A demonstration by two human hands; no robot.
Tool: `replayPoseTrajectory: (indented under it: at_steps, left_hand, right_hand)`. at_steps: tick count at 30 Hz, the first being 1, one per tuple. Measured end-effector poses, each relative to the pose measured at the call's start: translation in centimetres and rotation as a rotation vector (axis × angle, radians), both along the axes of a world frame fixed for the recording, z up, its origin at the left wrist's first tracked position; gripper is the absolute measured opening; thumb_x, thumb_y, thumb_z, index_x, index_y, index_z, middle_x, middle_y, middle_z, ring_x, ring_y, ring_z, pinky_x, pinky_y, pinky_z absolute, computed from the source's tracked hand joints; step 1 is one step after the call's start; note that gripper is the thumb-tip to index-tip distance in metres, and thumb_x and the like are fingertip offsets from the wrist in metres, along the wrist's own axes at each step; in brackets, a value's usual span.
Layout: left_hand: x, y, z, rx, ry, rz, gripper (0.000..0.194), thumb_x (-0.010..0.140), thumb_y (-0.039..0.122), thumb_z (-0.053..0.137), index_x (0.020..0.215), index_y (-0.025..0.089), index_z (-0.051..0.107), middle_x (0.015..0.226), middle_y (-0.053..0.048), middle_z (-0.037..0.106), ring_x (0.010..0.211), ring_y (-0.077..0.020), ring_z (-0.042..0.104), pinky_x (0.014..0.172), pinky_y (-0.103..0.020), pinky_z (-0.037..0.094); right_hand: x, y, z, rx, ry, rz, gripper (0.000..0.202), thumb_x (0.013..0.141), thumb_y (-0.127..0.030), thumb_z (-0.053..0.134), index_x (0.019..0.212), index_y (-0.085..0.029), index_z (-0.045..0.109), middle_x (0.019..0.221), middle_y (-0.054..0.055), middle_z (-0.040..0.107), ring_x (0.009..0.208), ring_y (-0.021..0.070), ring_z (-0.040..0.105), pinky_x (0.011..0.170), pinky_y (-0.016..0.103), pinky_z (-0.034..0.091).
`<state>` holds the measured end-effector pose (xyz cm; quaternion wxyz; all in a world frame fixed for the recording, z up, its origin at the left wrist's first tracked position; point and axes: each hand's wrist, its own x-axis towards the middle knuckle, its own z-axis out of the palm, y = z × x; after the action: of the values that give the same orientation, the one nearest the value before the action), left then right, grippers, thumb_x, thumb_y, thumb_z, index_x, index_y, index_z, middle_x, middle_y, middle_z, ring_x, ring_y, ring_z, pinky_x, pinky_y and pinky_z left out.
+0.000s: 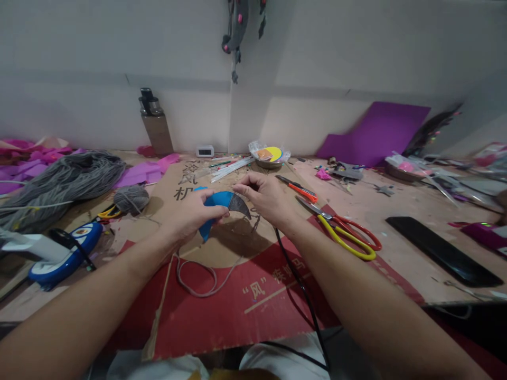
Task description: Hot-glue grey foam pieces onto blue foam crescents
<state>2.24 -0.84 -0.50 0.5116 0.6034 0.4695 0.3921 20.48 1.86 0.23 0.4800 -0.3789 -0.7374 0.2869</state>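
Observation:
My left hand (198, 210) is closed around a blue crescent-shaped piece (220, 199), with the thumb along its front. Dark grey yarn (239, 205) is wrapped tightly over the crescent's right tip. Thumb and forefinger of my right hand (263, 196) are pinched together at the upper edge of that wrapping, apparently on the yarn; the strand between them is very thin. Below the hands, a loose grey strand (194, 293) loops across the red-printed cardboard (206, 322).
Large scissors (343, 232) and a box cutter (297, 189) lie right of my hands, with a black phone-like slab (441, 250) farther right. At left are a grey yarn ball (131, 199), a yarn skein (79, 177) and a blue power strip (65, 256). A black cable (301, 285) crosses the cardboard.

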Motion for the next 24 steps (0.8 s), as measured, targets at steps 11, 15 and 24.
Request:
replayPoseTrajectory:
  at_steps: [11, 15, 24]
  left_hand:
    - [-0.4, 0.2, -0.1, -0.009, -0.096, -0.029, 0.02, 0.064, 0.024, 0.075, 0.08, 0.015, 0.065, 0.067, -0.001, 0.064, 0.055, -0.0093, 0.053, 0.053, -0.022, 0.041]
    - [-0.2, 0.0, 0.2, -0.065, -0.259, -0.044, 0.023, 0.062, 0.021, 0.077, 0.081, 0.014, 0.065, 0.065, -0.001, 0.064, 0.055, -0.0081, 0.054, 0.054, -0.02, 0.043]
    - [0.2, 0.3, 0.2, -0.244, -0.594, -0.001, 0.02, 0.06, 0.016, 0.075, 0.076, 0.012, 0.064, 0.065, 0.0, 0.06, 0.053, -0.0062, 0.051, 0.053, -0.019, 0.044]
  right_hand:
    - [-0.4, -0.3, -0.6, -0.438, 0.291, 0.215, 0.031, 0.073, -0.044, 0.07, 0.069, -0.02, 0.051, 0.054, -0.007, 0.044, 0.046, 0.0062, 0.035, 0.045, 0.022, 0.026]
    - [-1.1, -0.8, -0.9, -0.571, 0.488, 0.337, 0.031, 0.069, -0.04, 0.074, 0.073, -0.02, 0.051, 0.058, -0.007, 0.05, 0.046, 0.0053, 0.039, 0.045, 0.02, 0.028]
    - [-2.5, -1.6, -1.7, -0.436, 0.566, 0.328, 0.013, 0.071, -0.027, 0.065, 0.078, -0.02, 0.056, 0.062, -0.006, 0.047, 0.051, 0.0066, 0.034, 0.049, 0.022, 0.024]
